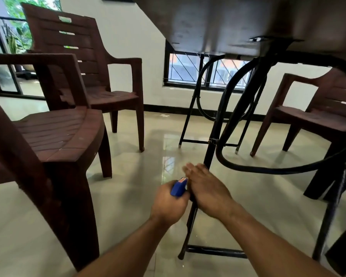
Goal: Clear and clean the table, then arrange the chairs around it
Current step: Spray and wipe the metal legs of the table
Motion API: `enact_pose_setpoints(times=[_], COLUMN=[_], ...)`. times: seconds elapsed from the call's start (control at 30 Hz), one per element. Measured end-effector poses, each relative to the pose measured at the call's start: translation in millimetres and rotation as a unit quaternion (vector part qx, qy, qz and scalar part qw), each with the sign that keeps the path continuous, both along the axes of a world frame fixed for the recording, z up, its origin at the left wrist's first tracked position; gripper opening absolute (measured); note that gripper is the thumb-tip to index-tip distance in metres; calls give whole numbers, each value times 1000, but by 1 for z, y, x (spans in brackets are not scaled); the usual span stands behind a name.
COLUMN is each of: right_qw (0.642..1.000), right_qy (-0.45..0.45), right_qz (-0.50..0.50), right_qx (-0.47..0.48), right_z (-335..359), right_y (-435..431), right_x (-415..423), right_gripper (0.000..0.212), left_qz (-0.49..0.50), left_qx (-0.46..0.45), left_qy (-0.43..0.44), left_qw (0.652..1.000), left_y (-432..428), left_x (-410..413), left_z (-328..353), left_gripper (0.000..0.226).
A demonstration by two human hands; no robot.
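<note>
I look from low down at the underside of the table [208,27], which rests on black folding metal legs [212,148]. My left hand [168,204] is shut on a small blue object with a red-orange end [179,187]. My right hand [206,186], fingers stretched forward and slightly blurred, lies against the near table leg, right beside the left hand. Whether it grips the leg I cannot tell. A brown plastic chair [54,136] stands close on the left, a second [84,62] behind it, a third [318,112] at the right.
Glossy pale floor tiles [128,176] spread below. A barred window [206,70] sits low in the white wall behind the table. A glass door [6,56] with plants outside is at the far left. A black curved tube [268,168] loops between the table legs.
</note>
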State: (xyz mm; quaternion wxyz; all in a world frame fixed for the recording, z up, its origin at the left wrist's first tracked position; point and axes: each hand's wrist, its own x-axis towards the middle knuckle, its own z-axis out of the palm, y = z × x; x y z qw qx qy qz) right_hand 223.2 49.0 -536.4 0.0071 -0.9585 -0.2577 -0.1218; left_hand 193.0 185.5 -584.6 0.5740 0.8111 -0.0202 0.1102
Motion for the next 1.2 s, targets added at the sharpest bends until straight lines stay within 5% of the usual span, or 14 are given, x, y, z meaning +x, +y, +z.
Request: enact_pose_setpoints(times=[0.13,0.23,0.3,0.47,0.6,0.67,0.8,0.93,1.1,1.2], right_qw=[971,997,990,993,977,973,992,947,980,968], right_qy=[-210,-62,-16,-115,34,-18,-101,-21,-132,-83], right_qz=[-96,-1,121,-21,130,134,-21,212,89,180], right_qx=[66,49,-66,-10,-168,-189,-70,-242,-121,-154], right_z=[25,-26,-60,-38,-100,-101,-63,-93,-114,-151], right_y=[4,-9,-13,-12,-19,-13,-2,-25,-37,-41], right_x=[24,0,-20,11,-21,-15,-14,-21,1,-19], right_gripper=[70,73,59,72,59,57,69,51,70,82], left_qz=[15,-3,-16,18,-4,7,13,-9,34,45], left_qx=[-2,-2,-14,52,62,63,109,92,59,69], left_qy=[-5,-22,-19,-10,5,12,31,52,71,64], left_qw=[1000,1000,1000,998,998,998,994,994,995,995], left_y=[-1,2,8,17,29,37,42,33,32,27], left_x=[3,-3,-5,-11,-25,-21,-19,-37,-42,-48], left_z=[2,3,3,-7,-16,-15,-29,-47,-80,-94], left_gripper=[18,18,18,14,19,16,17,14,11,11])
